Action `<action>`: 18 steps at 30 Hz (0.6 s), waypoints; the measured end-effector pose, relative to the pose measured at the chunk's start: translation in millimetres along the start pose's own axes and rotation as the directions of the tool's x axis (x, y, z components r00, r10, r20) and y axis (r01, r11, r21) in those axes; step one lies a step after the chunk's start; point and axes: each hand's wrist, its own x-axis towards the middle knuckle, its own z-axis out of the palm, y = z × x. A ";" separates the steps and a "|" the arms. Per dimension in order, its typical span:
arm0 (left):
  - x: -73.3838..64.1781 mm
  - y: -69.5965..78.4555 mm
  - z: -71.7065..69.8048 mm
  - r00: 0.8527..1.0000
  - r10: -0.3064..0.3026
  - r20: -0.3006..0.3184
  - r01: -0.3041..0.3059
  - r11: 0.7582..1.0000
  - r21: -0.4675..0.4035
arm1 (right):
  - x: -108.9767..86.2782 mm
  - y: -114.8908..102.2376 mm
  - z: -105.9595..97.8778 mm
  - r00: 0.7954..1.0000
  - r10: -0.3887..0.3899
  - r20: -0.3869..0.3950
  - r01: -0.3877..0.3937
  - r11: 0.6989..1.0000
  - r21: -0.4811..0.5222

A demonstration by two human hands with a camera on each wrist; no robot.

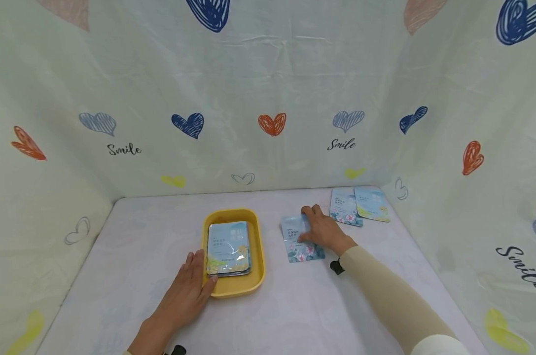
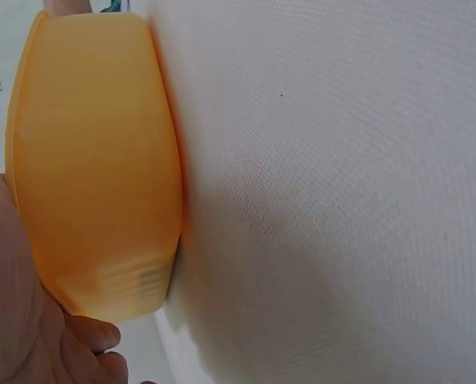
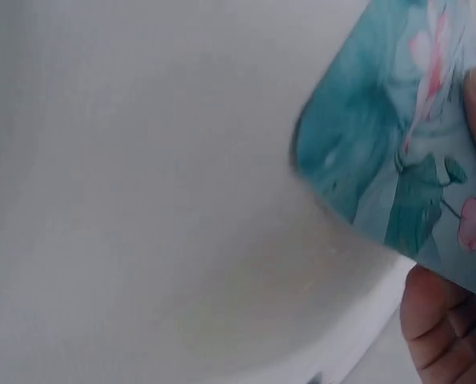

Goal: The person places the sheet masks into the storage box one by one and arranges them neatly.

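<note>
My left hand [image 1: 185, 291] rests at the near left corner of a yellow tray [image 1: 257, 266], its fingers straight along the left rim and its thumb at the near rim. In the left wrist view, the hand [image 2: 18, 296] touches the tray's outer wall [image 2: 102, 160]. A small stack of blue sachets [image 1: 228, 246] lies in the tray. To the right of the tray, my right hand [image 1: 323, 229] pinches a flat blue sachet with pink flowers [image 1: 304, 251]. Its thumb presses the printed face in the right wrist view, while the fingers [image 3: 442, 320] curl at the sachet's [image 3: 430, 184] edge.
Two more sachets lie overlapping at the far right of the table: a flowered one [image 1: 344, 207] and a blue and yellow one [image 1: 372, 204]. A white cloth covers the table [image 1: 139, 236]. Heart-printed sheets [image 1: 232, 158] hang behind it and along both sides.
</note>
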 end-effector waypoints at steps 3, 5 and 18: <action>-0.3 0.4 0.0 1.000 0.003 -0.005 -0.003 1.000 0.002 | -1.8 -3.7 -2.2 0.999 0.006 -0.039 -0.004 0.998 0.055; -0.5 0.3 0.1 1.000 0.009 -0.013 -0.009 1.000 0.003 | -2.8 -5.4 -4.2 0.998 0.012 -0.058 -0.007 0.997 0.080; -0.9 0.7 -0.6 0.999 0.019 -0.027 -0.019 1.000 0.002 | -11.8 -12.9 -20.3 0.994 0.041 -0.101 -0.015 0.969 0.245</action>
